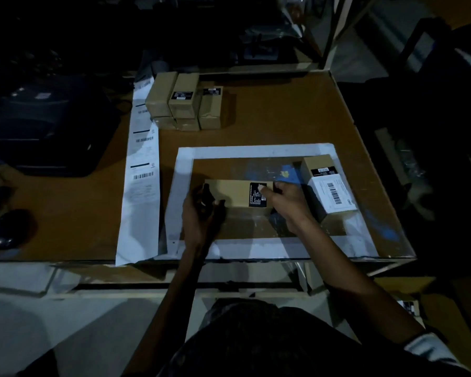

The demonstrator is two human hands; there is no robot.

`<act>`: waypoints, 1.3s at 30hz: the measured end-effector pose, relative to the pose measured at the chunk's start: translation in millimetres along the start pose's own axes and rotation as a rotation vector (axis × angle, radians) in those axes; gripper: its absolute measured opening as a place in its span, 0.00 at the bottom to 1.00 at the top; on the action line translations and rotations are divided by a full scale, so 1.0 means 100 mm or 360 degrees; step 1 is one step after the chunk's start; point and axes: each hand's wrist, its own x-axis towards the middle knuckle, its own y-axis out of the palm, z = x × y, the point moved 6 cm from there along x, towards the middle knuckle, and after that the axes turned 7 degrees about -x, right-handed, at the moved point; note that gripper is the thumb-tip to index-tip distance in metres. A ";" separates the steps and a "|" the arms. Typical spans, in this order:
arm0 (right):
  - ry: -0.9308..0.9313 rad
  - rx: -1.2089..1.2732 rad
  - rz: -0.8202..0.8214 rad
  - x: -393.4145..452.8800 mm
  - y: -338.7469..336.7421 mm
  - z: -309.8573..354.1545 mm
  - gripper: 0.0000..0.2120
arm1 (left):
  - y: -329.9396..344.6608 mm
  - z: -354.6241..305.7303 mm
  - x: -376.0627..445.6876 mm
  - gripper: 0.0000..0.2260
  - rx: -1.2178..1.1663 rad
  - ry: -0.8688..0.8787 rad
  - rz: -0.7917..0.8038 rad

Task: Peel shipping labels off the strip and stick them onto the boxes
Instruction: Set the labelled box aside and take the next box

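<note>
Holding: left hand (199,210) grips cardboard box (234,193) end; right hand (284,198) grips other end
Risk: box skews, shipping label strip (142,170) label lands crooked

Bare desk (283,118) lies open between the far stacked boxes (184,102) and the labelled box (331,186) at right.

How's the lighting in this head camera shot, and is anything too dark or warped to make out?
Head view: dim overall, and the top left is nearly black, so the dark machine there is hard to identify. The white label strip and taped frame stand out brightest. Both hands cast soft shadows over the box. Wide-angle bending curves the table edges, and fine print is blurred.
</note>
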 end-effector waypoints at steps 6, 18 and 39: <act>0.0031 -0.0151 -0.0087 -0.05 -0.02 -0.07 0.11 | -0.04 0.06 0.07 0.33 0.0036 0.0065 0.0057; 0.0122 -0.0075 0.0468 -0.48 0.97 -0.15 0.14 | 0.07 -0.07 0.84 0.16 -0.0025 0.0037 0.0767; -0.0049 -0.1471 -0.0219 0.10 0.72 0.27 0.46 | -0.39 0.01 0.88 0.61 0.0475 0.0225 0.1488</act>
